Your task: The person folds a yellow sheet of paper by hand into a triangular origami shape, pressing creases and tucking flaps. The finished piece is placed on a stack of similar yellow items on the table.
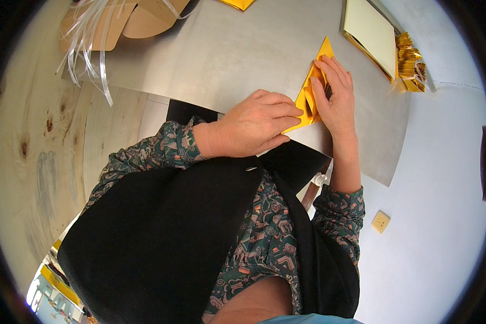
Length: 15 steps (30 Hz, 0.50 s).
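Both my hands pressing a gold foil paper fold flat on the table.

Far left, an open cardboard box [119,21] spills clear plastic strips [86,54]. My left hand [256,124], fingers flat and nearly closed, pins the gold paper [308,102] on the grey table [227,54]. My right hand [335,100] lies spread on it. The paper looks light, thin, slippery and easily creased, so I'd hold it at folded edges. Far right sits a stack of gold sheets [370,35].
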Tool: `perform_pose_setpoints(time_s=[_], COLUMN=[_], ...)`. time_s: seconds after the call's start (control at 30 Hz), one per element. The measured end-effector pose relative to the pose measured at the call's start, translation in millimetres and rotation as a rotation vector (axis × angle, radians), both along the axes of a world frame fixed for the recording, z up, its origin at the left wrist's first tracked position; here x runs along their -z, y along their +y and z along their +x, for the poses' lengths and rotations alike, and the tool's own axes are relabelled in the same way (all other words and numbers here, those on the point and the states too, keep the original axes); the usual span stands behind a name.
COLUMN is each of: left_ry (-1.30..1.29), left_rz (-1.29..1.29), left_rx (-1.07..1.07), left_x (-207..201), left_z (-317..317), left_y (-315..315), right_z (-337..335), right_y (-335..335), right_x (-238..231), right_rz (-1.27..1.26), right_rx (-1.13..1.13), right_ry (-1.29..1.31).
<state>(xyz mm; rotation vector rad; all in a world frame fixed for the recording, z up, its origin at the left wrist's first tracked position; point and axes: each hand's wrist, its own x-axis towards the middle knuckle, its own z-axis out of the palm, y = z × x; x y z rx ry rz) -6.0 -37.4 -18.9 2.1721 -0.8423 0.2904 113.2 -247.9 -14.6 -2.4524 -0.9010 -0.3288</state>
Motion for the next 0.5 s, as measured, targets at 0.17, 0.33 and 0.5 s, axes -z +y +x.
perform_pose_setpoints(time_s=[0.17, 0.33, 0.5], left_ry=[-0.007, 0.019, 0.098], left_rz=[-0.003, -0.01, -0.038], left_rx=[-0.002, 0.002, 0.056], left_x=[0, -1, -11], left_z=[0, 0, 15], left_y=[0, 0, 12], right_z=[0, 1, 0], right_y=[-1, -2, -2], right_x=[1, 2, 3], right_rz=[-0.008, -0.012, -0.01], right_rx=[-0.004, -0.006, 0.01], right_ry=[0.002, 0.003, 0.009])
